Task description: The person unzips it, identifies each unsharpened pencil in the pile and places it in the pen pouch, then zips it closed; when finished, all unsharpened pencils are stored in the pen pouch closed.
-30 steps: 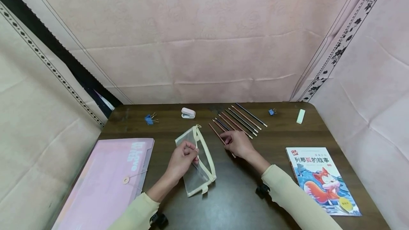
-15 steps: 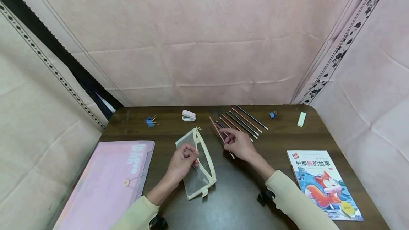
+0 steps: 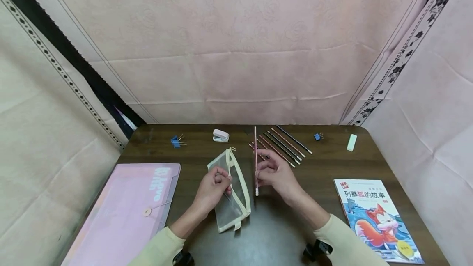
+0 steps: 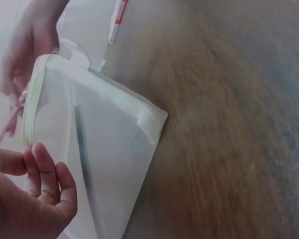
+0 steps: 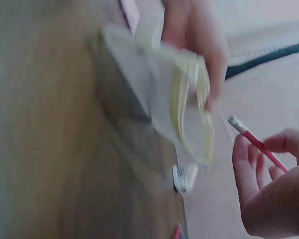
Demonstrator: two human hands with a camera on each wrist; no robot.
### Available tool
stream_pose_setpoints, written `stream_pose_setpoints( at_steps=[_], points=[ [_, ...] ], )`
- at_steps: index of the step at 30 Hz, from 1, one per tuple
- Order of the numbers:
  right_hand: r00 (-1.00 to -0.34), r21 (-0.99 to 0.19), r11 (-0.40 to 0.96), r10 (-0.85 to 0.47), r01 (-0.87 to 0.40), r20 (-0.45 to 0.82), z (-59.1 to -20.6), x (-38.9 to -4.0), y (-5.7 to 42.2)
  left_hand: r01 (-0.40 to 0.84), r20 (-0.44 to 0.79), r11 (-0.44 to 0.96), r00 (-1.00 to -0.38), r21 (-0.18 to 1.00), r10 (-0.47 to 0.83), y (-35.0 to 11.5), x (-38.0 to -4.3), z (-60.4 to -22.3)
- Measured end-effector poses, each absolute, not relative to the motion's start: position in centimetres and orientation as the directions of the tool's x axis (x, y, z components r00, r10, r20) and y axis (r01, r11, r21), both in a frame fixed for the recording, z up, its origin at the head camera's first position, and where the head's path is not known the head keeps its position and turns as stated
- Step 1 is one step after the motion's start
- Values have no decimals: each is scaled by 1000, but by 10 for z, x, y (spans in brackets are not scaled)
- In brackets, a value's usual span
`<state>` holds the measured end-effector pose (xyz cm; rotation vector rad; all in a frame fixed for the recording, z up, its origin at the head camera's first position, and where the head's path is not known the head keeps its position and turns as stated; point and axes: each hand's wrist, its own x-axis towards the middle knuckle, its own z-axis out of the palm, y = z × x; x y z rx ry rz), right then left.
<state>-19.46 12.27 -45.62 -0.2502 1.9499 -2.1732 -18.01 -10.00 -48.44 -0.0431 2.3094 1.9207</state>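
We count 1 mesh pouch, mid-tbl; 1 held pencil just R of it, not touching; at least 5 loose pencils, others part-hidden; 2 blue clips, 1 stapler, 1 eraser, 1 bk, 1 folder. Only head cam gives us clips; L-wrist cam adds a dark strip thru mesh, ID unclear. L hand: thumb + fingertips tog., pinching pouch rim. R hand: thumb + index pinching held pencil.
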Motion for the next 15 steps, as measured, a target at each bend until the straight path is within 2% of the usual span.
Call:
stream_pose_setpoints(
  at_steps=[3, 6, 10, 15],
  points=[
    [-969, -981, -187, -247, 54, -7, -458, -186, 110, -102, -119, 196, -990, 975, 73, -99, -180, -485],
    [-971, -989, -143, -239, 30, 5, -464, -180, 97, -102, -118, 200, -990, 975, 71, -98, -180, -486],
    [-968, -999, 46, -249, -10, -2, -472, -175, 86, -95, -112, 193, -991, 977, 79, -97, -179, -486],
    [-965, -949, 308, -263, -66, -18, -476, -172, 81, -96, -115, 195, -989, 976, 93, -98, -179, -485]
  ],
)
